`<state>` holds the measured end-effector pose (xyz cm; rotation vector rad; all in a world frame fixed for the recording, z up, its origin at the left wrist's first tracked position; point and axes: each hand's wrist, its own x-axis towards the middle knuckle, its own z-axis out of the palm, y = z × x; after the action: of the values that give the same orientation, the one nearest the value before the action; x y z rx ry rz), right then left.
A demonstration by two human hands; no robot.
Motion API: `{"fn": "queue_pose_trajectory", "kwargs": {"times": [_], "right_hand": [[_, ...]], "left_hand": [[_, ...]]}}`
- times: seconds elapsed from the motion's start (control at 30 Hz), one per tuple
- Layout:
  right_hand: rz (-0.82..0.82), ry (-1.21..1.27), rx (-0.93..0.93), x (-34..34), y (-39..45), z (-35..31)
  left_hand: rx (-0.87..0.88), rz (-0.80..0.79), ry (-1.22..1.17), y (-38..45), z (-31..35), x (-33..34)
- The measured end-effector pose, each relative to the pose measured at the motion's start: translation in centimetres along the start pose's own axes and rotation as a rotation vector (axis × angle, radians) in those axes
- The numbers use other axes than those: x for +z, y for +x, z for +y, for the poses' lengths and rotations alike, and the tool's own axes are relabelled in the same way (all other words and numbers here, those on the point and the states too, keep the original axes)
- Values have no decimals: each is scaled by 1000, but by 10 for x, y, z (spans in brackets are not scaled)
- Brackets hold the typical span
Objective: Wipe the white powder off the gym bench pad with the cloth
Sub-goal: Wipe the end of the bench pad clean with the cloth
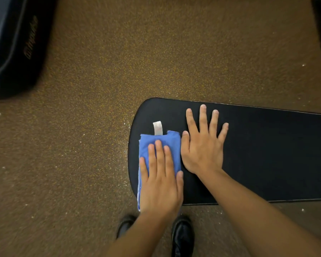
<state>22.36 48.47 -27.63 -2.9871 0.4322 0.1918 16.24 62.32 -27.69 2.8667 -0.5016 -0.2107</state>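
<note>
Hands lie flat on the black bench pad [258, 154], neither one clenched. The left hand [160, 180] presses open-palmed on a folded blue cloth [171, 143] at the pad's rounded end, fingers together, gripping nothing. A white tag [157, 127] sticks out of the cloth at twelve o'clock. At three o'clock of the cloth, the right hand [202, 147] rests spread on bare pad, its thumb just beside the cloth. White specks [125, 151] dot the brown floor [100, 89] at nine o'clock. Black shoes [183, 232] show at six.
</note>
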Motion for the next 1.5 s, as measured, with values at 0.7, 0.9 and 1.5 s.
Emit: {"fn": "queue_pose_trajectory", "kwargs": {"times": [0.7, 0.9, 1.5], "right_hand": [[10, 3, -7, -1, -1, -2], [5, 19, -2, -1, -1, -1], [10, 48, -5, -2, 0, 0]], "left_hand": [[-12, -42, -21, 111, -31, -19], [-90, -17, -127, 107, -56, -25], [-98, 1, -82, 105, -46, -22]]}}
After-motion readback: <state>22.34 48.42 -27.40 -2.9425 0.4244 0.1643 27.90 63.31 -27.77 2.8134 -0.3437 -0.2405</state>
